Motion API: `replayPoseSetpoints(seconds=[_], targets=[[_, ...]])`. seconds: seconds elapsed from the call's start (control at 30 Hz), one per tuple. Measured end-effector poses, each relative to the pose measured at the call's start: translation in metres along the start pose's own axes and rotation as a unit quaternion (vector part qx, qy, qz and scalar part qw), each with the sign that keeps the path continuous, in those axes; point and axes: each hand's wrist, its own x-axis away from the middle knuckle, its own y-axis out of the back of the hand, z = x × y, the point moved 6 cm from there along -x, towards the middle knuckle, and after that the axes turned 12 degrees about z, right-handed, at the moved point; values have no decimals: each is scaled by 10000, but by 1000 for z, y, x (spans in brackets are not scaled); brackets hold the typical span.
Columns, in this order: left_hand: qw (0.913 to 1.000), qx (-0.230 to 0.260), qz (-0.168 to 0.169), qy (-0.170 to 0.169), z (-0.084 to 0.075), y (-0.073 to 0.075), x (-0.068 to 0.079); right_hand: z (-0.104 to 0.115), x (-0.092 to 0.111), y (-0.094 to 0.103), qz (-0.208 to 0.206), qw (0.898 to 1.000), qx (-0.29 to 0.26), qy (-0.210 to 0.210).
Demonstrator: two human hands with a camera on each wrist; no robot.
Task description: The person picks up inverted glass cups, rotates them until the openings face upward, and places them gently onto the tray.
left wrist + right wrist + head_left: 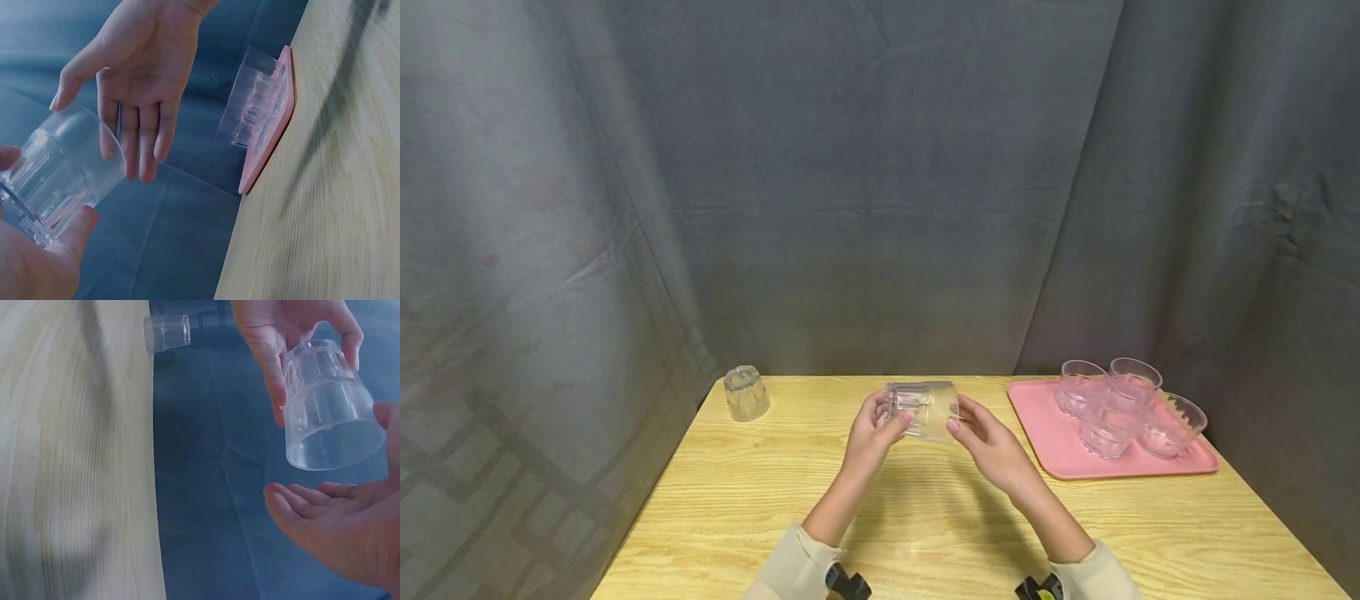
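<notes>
A clear drinking glass (928, 410), tipped onto its side, is held up above the table between the two hands. My left hand (868, 437) grips it near the base, thumb on one side and fingers on the other, as the left wrist view also shows. Its open rim faces my right hand (996, 450). In the right wrist view, the right thumb (384, 415) is at the rim of the glass (331, 419), and the other fingers (300, 503) extend loosely beyond it, apart from the glass.
On the right of the wooden table (925, 533) lies a pink tray (1045, 433) bearing several clear glasses (1108, 429), mouths up. Another glass (747, 396) stands upside down near the far left corner. Grey curtains (865, 208) enclose the back and sides.
</notes>
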Motion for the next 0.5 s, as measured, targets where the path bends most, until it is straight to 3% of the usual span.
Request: replayPoseSetpoints(seconds=[0.23, 0.5], targets=[[9996, 226, 106, -90, -2, -4, -1, -2, -1, -1, 192, 9984, -518, -144], [9990, 360, 216, -152, -1, -8, -2, -2, -2, -3, 326, 9960, -829, 21]])
